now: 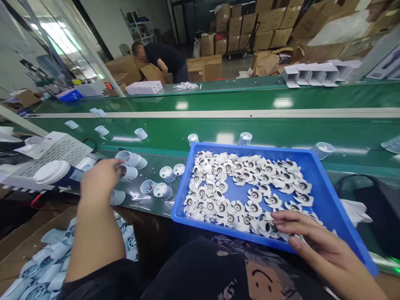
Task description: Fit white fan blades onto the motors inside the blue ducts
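My left hand [100, 180] reaches over the left of the bench, its fingers curled at the rim of a light-blue plastic cup [129, 173]; part of the grip is hidden. Beside it stand more such cups, some with small parts inside, like the pale cup [162, 191] near the tray. At the right, my right hand [308, 235] hovers low over a blue tray [325, 187], fingers stretched out and apart. Its fingertips are at the white fan impellers [253, 208] filling much of the tray; whether they touch is unclear.
A green conveyor belt [212, 129] runs across behind the tray, carrying several cups. Below left, a cardboard box [18, 250] holds light-blue housings. A white perforated rack [62, 146] stands at the left. Across the belt, a person [168, 58] bends over boxes.
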### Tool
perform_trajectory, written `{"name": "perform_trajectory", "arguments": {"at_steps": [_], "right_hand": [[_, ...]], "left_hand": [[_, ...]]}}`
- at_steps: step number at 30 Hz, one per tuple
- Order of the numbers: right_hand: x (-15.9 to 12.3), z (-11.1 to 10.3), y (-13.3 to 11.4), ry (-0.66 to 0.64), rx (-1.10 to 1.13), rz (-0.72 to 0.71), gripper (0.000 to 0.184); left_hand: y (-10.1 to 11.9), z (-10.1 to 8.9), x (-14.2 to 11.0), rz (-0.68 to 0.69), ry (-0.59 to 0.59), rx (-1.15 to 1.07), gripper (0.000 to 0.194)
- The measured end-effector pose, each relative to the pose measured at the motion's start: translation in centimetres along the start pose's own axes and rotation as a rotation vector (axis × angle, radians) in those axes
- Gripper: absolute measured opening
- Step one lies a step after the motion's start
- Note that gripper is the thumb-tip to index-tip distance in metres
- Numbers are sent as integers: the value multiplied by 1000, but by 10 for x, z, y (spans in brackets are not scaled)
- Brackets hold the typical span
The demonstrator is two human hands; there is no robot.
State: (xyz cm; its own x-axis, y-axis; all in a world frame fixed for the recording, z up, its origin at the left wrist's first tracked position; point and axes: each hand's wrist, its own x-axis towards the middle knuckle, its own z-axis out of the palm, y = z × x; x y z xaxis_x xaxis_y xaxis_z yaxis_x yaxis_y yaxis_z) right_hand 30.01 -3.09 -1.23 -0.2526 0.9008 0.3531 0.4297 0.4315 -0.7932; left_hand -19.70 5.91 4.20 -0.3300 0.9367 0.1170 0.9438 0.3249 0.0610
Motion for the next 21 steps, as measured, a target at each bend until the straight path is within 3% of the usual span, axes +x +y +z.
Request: {"name": "perform_trajectory", "arguments": {"at_steps": [3, 5, 6, 9, 12, 14, 16, 19, 21], "right_hand": [[3, 4, -1, -51, 56, 26, 16], [3, 7, -2, -75, 104, 16, 14], [3, 9, -3, -82, 121, 8, 14], [0, 11, -6, -93, 130, -1, 14], [-8, 6, -4, -82, 88, 9, 14], [-13, -1, -1, -84, 13, 4, 15], [-9, -8, 0, -130, -118, -13, 17], [18, -3, -3, -332, -395, -72, 20], [50, 18, -9, -505, -545, -140, 25]], "left_hand": [[40, -24, -15, 84, 233, 24, 27], [84, -25, -28, 292, 279, -36, 28], [108, -21, -35, 400, 235, -66, 28], [177, 6, -52, 776, -54, -118, 33], [213, 30, -60, 972, -226, -117, 33], [213, 32, -57, 978, -230, -125, 34], [197, 24, -50, 908, -190, -152, 36], [162, 5, -40, 663, -61, -202, 39], [140, -4, -41, 490, 20, -221, 41]]}}
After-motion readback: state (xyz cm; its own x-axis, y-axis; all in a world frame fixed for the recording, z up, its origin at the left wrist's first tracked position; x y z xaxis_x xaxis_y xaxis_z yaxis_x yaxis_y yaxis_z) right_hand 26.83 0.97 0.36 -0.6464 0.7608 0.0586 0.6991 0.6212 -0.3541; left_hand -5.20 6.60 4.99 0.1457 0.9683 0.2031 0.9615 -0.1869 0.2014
